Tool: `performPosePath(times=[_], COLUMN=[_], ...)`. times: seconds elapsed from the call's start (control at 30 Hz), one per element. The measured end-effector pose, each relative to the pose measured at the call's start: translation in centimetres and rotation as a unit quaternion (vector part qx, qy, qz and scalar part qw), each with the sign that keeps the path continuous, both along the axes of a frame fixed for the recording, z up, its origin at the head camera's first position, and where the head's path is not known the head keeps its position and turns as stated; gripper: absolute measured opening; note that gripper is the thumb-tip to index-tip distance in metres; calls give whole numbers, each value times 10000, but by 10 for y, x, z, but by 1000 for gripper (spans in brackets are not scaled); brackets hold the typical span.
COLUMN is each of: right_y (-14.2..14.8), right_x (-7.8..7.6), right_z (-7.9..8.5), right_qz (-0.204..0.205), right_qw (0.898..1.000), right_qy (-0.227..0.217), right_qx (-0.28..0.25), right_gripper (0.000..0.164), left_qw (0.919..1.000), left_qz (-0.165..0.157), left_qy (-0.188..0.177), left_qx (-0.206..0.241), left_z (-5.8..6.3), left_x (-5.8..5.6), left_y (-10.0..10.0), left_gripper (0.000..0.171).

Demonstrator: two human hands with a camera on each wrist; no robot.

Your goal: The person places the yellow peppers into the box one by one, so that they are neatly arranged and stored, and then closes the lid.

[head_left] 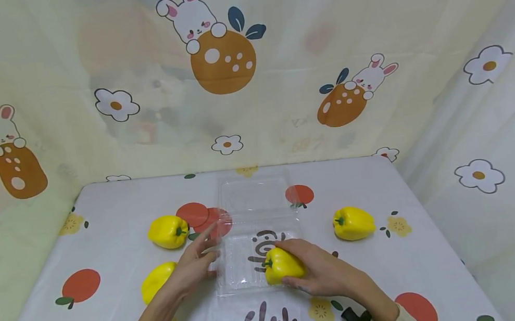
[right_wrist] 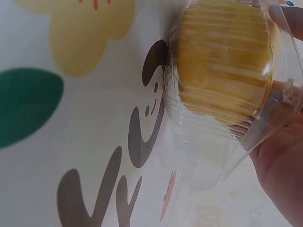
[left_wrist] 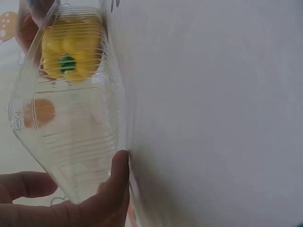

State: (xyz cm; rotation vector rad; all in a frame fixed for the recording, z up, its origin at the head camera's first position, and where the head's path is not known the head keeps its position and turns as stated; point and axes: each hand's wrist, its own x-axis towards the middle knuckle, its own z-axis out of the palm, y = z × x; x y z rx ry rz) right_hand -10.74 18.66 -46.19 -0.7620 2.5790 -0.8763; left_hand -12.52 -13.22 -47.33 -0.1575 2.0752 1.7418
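A clear plastic clamshell box lies on the table with its lid folded back, away from the person. My right hand holds a yellow bell pepper in the box's front right corner, green stem to the left. Through the clear ridged wall the pepper shows in the right wrist view. My left hand touches the box's left side, its fingers mostly straight. In the left wrist view a fingertip rests against the wall low down, near the tabletop.
Two yellow bell peppers lie left of the box: one farther back, one nearer, partly behind my left forearm. Another yellow pepper lies to the right. The cloth has printed fruit and flowers; a patterned curtain hangs behind.
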Motion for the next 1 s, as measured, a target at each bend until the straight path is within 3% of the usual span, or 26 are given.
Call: performPosePath(times=[0.43, 0.7, 1.0], right_y=[2, 7, 31], right_x=[1, 1, -6], right_z=[0, 1, 13], right_qz=[-62, -96, -539], right_qw=[9999, 9987, 9937], right_qy=[111, 407, 638], right_qx=[-101, -289, -753], right_gripper=[74, 75, 69], left_qw=[10000, 9999, 9999], left_qz=[76, 128, 64], left_qy=[-51, -38, 0], left_qx=[-11, -3, 154], left_z=[0, -2, -3], left_x=[-1, -1, 0], left_y=[1, 1, -2], left_gripper=[71, 71, 71])
